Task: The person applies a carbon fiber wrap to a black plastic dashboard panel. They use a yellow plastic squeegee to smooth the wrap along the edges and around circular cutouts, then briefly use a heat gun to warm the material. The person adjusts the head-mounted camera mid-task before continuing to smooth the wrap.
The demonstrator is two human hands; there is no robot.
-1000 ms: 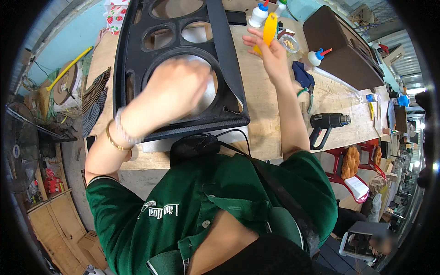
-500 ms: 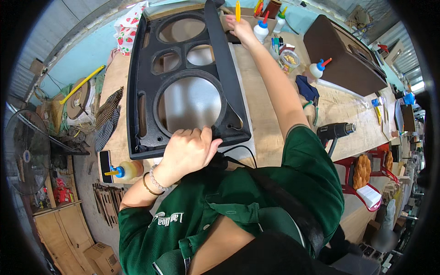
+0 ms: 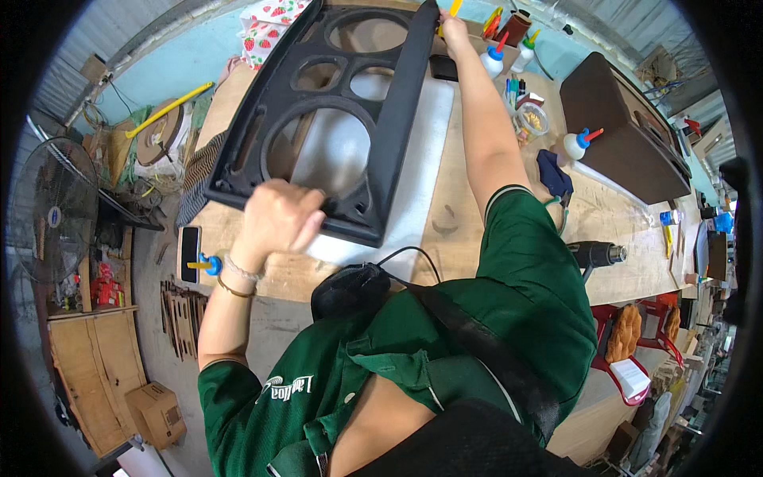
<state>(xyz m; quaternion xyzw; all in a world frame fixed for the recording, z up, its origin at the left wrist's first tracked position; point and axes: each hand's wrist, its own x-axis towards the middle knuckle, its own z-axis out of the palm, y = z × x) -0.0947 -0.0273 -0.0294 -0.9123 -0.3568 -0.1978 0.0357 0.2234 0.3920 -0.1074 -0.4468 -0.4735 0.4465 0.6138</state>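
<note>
A black speaker front panel [image 3: 388, 143] with round cutouts lies angled over a white sheet [image 3: 421, 183] on the wooden bench. My left hand [image 3: 282, 215] has its fingers curled over the panel's near edge. At the far right corner, my right hand [image 3: 453, 30] holds a yellow tool [image 3: 455, 6] against or beside the panel; the contact is too small to be sure. A blue-capped bottle with a yellow nozzle [image 3: 211, 265] stands partly hidden by my left wrist, next to a phone [image 3: 189, 253].
Glue bottles [image 3: 493, 60], a tub of small pieces [image 3: 531, 121], dark cloth [image 3: 555, 175] and a heat gun [image 3: 596, 254] are on the right. A brown cabinet [image 3: 612, 127] sits behind them. A striped cloth [image 3: 200, 171] lies left; red chairs [image 3: 604, 322] stand below the bench's right end.
My left hand has come to the panel's near edge. My right hand has reached to its far corner. The panel has shifted rightward, its near end swinging left and away from me.
</note>
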